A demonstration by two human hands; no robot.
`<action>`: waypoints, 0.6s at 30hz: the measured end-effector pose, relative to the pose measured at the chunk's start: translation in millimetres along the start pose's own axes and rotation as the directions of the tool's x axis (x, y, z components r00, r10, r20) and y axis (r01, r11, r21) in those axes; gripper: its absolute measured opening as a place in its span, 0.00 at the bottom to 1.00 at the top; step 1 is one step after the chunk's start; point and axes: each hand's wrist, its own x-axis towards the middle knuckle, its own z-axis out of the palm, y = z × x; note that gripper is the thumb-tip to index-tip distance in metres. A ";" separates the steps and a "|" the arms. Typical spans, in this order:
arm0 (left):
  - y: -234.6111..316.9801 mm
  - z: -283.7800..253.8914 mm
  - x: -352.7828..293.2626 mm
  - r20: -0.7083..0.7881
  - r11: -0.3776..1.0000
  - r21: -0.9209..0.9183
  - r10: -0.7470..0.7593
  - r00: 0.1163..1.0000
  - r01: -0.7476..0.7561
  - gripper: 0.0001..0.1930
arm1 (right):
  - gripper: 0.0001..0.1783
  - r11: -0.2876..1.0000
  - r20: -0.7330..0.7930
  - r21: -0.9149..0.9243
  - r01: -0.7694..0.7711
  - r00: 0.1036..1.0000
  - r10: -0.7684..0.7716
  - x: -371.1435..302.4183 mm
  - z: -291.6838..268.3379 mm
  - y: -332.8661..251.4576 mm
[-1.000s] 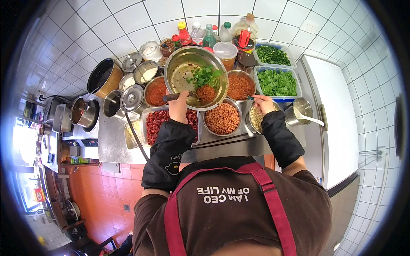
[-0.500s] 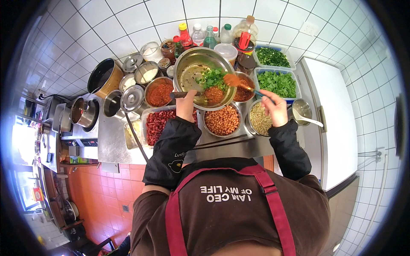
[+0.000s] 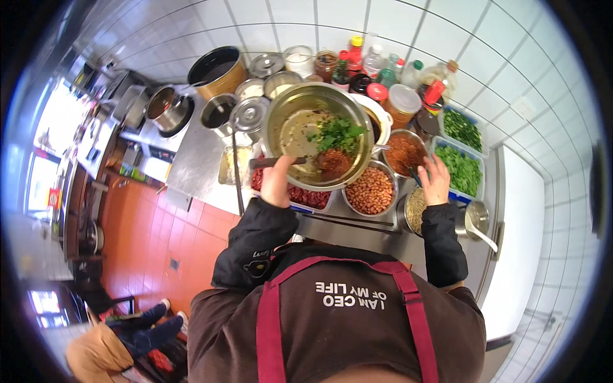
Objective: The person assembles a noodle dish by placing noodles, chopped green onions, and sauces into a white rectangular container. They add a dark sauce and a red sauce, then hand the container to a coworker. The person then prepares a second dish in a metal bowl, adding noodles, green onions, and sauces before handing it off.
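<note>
My left hand (image 3: 277, 183) is closed on the near rim of a large steel mixing bowl (image 3: 279, 102), with a dark handle (image 3: 271, 163) lying across that rim under the fingers. Chopped green herbs (image 3: 338, 133) and a mound of red chili paste (image 3: 334, 163) sit inside the bowl. To the right, my right hand (image 3: 436, 182) has its fingers spread above a bowl of dry pale strips (image 3: 415, 210). Beside its thumb, the dark handle of a spoon (image 3: 415, 177) sticks out of a steel bowl of red chili sauce (image 3: 405, 153).
A bowl of peanuts (image 3: 369, 191) and a tub of dried red chilies (image 3: 311, 198) stand near the counter's front. Greens fill two tubs (image 3: 460, 167) at right. Bottles (image 3: 373, 60) line the wall. A white ladle (image 3: 480, 236) rests in a steel pot. Someone sits (image 3: 121, 338) at lower left.
My right hand has brought the chili-coated spoon from over the mixing bowl to the sauce bowl, and its fingers have spread. The head view has turned, and a seated person now shows.
</note>
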 end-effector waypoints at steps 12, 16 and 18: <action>78.9 -187.0 -43.9 -0.531 0.955 -0.048 0.224 0.817 -0.293 0.19 | 0.09 0.813 0.166 0.494 0.308 0.885 -0.436 83.0 55.7 -232.8; 96.3 -254.1 -23.3 -0.589 0.942 0.040 0.291 0.754 -0.332 0.17 | 0.13 0.749 0.158 0.559 0.357 0.840 -0.519 95.6 110.3 -307.8; 106.9 -285.8 -7.6 -0.580 0.936 0.044 0.310 0.754 -0.350 0.15 | 0.12 0.821 0.321 0.497 0.281 0.819 -0.475 101.1 136.9 -344.4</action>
